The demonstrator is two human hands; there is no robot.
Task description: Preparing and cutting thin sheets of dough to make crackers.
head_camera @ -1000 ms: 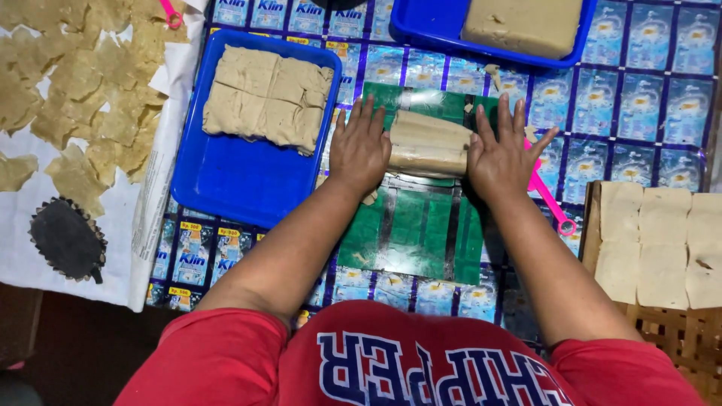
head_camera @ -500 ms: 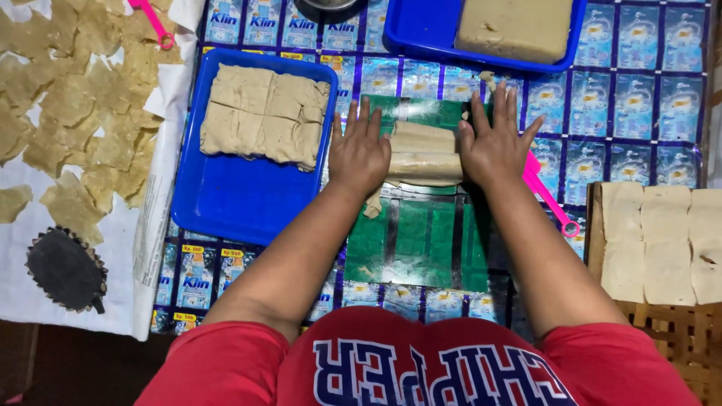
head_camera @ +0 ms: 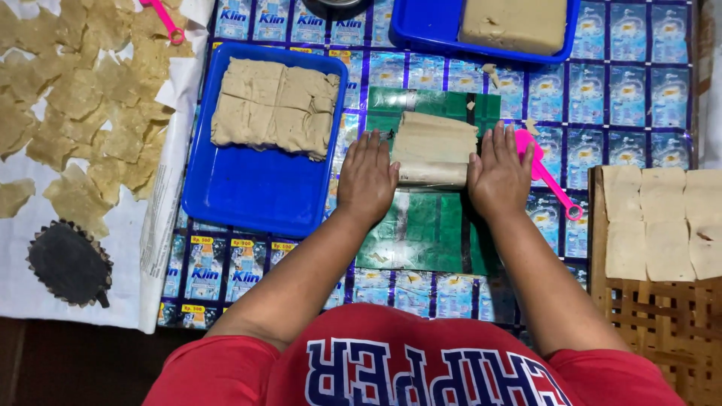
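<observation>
Left hand (head_camera: 367,179): flat, fingers stretched, palm down on the left end of the roller (head_camera: 432,173); it presses and grips nothing.
Right hand (head_camera: 500,174): also spread flat, palm down on the roller's right end, nothing clenched in it.
Roller: a pale cylinder lying crosswise on the green sheet (head_camera: 421,233), between the two palms; its ends are hidden under them.
Dough slab (head_camera: 436,139): a tan piece on the green sheet, just beyond the roller and touching it; it looks partly flattened, with ridges across it.
Done so far: judged from how things lie, one batch is already pressed and cut. Thin squares (head_camera: 662,222) sit in rows on the wicker tray (head_camera: 662,331) at the right, and many thin pieces (head_camera: 83,98) are spread on the white paper (head_camera: 143,248) at the left.
Left to do: the slab under the roller is not yet thin. A heap of dough blocks (head_camera: 274,105) waits in the near blue tray (head_camera: 256,188), and one big block (head_camera: 515,22) in the far blue tray (head_camera: 410,26).
Stage: roughly midway, I judge.
Tools nearby: a pink cutter (head_camera: 545,173) lies just right of the right hand; another pink tool (head_camera: 165,19) rests at the top left; a dark spiked disc (head_camera: 68,263) lies on the paper.
Counter (head_camera: 632,98): covered with blue sachet wrappers.
</observation>
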